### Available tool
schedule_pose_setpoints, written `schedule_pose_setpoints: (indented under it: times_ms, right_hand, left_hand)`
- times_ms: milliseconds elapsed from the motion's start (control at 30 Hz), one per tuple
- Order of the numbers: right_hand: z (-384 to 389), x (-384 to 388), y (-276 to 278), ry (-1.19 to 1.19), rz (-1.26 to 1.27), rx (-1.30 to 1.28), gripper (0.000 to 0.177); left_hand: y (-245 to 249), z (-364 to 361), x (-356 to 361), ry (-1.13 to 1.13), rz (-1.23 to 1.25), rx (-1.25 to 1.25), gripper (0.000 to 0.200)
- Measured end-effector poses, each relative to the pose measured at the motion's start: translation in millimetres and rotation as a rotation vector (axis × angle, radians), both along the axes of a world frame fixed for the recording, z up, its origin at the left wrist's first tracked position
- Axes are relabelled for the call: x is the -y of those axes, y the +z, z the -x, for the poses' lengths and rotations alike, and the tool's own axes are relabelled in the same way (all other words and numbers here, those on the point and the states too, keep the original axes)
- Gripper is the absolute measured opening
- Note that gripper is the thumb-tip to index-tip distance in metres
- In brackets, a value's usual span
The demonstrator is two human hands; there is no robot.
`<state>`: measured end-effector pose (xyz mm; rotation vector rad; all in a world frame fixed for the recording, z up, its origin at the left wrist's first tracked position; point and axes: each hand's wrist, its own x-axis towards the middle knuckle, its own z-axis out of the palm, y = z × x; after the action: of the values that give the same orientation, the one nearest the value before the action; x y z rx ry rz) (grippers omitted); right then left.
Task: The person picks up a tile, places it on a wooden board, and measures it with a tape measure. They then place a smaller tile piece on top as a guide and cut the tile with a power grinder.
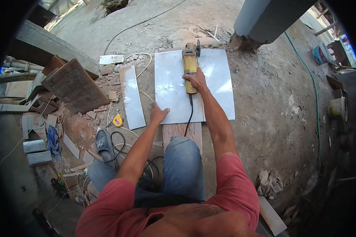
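A yellow angle grinder (191, 65) with a dark disc (198, 47) is in my right hand (196, 80), its fingers wrapped round the body. Its black cord (191, 108) runs back toward my knee. Below it lies a large, glossy white tile (169, 85), with a line running down its right part. My left hand (159, 113) rests on the tile's near left corner, thumb apart from the fingers, which partly hide over the edge. Beneath the near edge, a brownish board or tile (182, 132) sticks out. A narrow white tile strip (132, 96) lies to the left.
A yellow tape measure (118, 120) sits on the ground near my sandal (104, 144). Broken tile pieces and a brown ribbed-back tile (77, 85) fill the left side. A pillar (261, 21) stands at the far right. A green hose (315, 91) and buckets (322, 54) are at right.
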<state>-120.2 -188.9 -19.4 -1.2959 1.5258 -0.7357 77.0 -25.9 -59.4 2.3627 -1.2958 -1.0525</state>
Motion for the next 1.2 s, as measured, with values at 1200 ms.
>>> schedule_pose_setpoints:
  times_ms: [1200]
  right_hand:
    - [-3,2,4,0.023,-0.007,-0.022,0.061]
  left_hand:
    - [11,5,2,0.04,-0.007,-0.035,0.099]
